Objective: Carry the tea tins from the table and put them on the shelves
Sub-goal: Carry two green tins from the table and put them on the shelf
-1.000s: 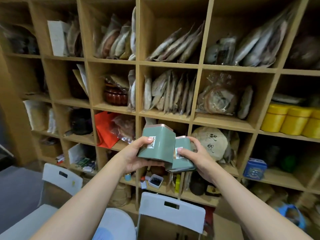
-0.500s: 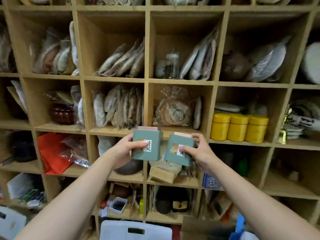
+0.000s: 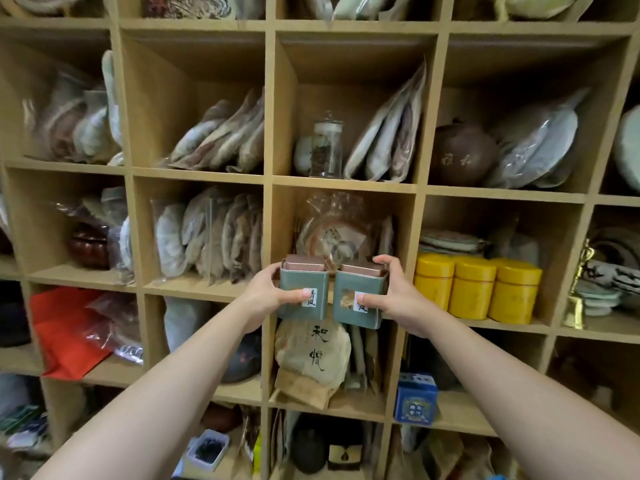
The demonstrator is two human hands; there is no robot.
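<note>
Two square green tea tins with copper lids and small white labels are held upright side by side in front of the wooden shelf unit [image 3: 268, 181]. My left hand [image 3: 268, 292] grips the left tin [image 3: 303, 289] from its left side. My right hand [image 3: 394, 296] grips the right tin [image 3: 358, 297] from its right side. Both tins hover at the front edge of the middle cubby, which holds a wrapped tea cake [image 3: 332, 233] at its back. The tins' bases hide the shelf board under them.
Three yellow round tins [image 3: 476, 287] fill the cubby to the right. A glass jar [image 3: 325, 148] and bagged tea cakes sit in the cubby above. A paper-wrapped tea cake [image 3: 311, 355] stands below, and a blue box [image 3: 415, 398] at lower right.
Both hands have lifted the tins higher and closer to the shelves, from the row below up to the middle cubby's front edge. The view has moved nearer and tilted up.
</note>
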